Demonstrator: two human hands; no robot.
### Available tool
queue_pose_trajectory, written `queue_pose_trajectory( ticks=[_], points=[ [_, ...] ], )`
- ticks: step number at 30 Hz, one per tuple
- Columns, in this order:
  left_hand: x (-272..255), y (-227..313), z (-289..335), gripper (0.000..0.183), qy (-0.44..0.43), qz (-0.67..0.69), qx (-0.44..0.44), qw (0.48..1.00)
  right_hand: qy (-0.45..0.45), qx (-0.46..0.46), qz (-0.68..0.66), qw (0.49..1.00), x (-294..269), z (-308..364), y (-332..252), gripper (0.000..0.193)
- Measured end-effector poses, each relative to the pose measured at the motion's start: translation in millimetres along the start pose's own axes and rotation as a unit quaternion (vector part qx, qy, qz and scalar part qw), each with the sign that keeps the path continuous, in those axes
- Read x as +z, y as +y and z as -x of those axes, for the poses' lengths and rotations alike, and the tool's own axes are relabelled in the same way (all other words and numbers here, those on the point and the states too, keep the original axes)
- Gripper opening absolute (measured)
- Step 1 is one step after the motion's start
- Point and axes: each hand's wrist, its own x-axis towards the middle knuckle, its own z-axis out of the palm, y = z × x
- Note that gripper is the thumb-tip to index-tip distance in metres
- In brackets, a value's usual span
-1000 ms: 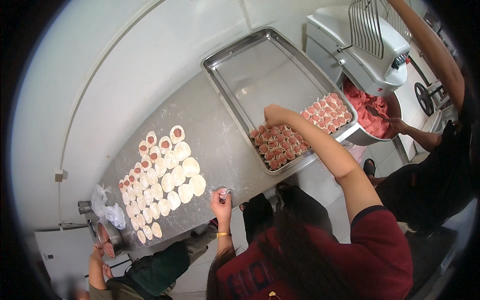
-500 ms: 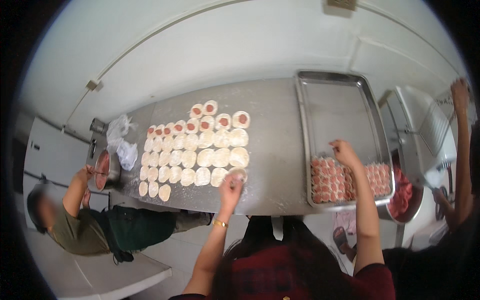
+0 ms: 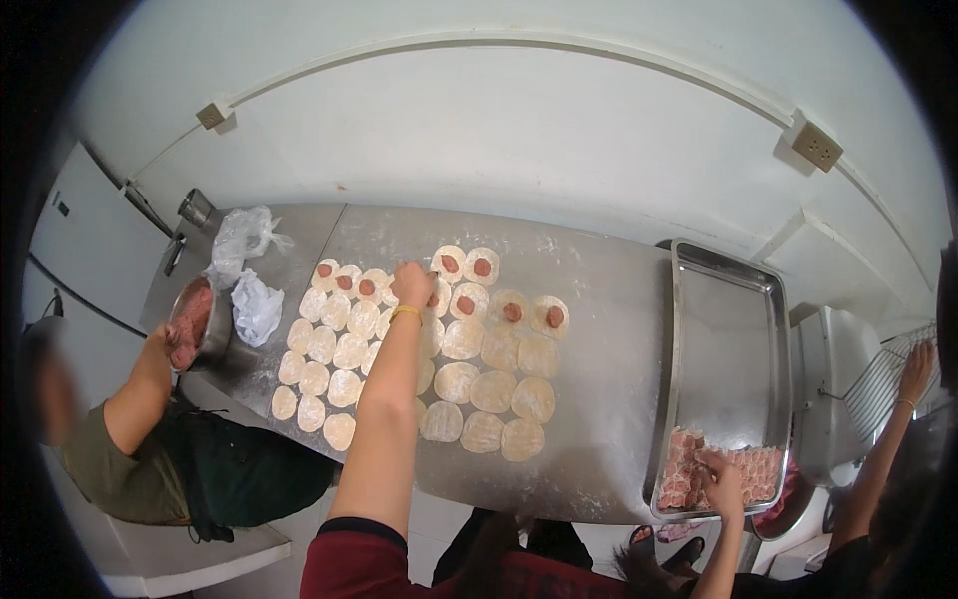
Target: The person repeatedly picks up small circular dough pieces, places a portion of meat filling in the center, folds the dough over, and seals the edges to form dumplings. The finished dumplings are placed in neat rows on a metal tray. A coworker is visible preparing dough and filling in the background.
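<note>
Rows of round, pale dough wrappers (image 3: 491, 391) lie on the floured steel table. The far rows carry dabs of pink minced meat (image 3: 513, 312). My left hand (image 3: 411, 284) reaches across to these topped wrappers, its fingers curled in; their tips and anything between them are hidden. At the right stands a deep metal tray (image 3: 672, 369), with closely packed small dumplings (image 3: 755, 473) along its near end. Over those dumplings is my right hand (image 3: 725, 491), forefinger and thumb bent down onto them. What its fingers pinch, if anything, is too small to make out.
At the left a co-worker's hand (image 3: 160, 344) is at a metal bowl of minced meat (image 3: 190, 324). Plastic bags (image 3: 257, 309) and a metal cup (image 3: 197, 208) stand nearby. Another person's hand (image 3: 916, 372) touches a wire rack (image 3: 878, 384) at far right.
My left hand has moved from a near-edge wrapper to the far topped row. My right hand has come down onto the packed dumplings. The view has shifted.
</note>
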Motion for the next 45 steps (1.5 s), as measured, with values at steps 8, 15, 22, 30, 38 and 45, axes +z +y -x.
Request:
queue_pose_trajectory(
  ticks=[8,15,22,30,38,45],
  points=[
    [19.8,-19.2,-49.7,0.028,-0.13,0.157,-0.029,0.979,0.006,0.142,-0.125,0.982,41.1,33.2,-25.7,0.035],
    [20.6,-14.8,-60.6,0.012,-0.225,0.689,-0.227,0.65,0.047,0.155,-0.183,0.97,61.3,41.8,-35.1,0.037],
    [-73.9,90.4,93.4,0.018,-0.509,0.609,-0.115,0.597,0.05,0.145,-0.434,0.888,115.9,-22.3,-103.8,0.028],
    [-30.0,96.3,277.5,0.019,-0.593,0.452,-0.046,0.665,-0.031,0.201,-0.684,0.701,160.6,-39.3,-89.4,0.014],
    [16.6,79.8,364.1,0.02,-0.403,0.313,0.017,0.86,0.064,0.122,-0.366,0.92,217.3,-18.9,-9.0,0.016],
    [-0.5,95.5,401.3,0.022,-0.286,0.286,0.054,0.913,0.02,0.095,-0.327,0.94,181.1,-6.0,-33.7,0.014]
  ],
)
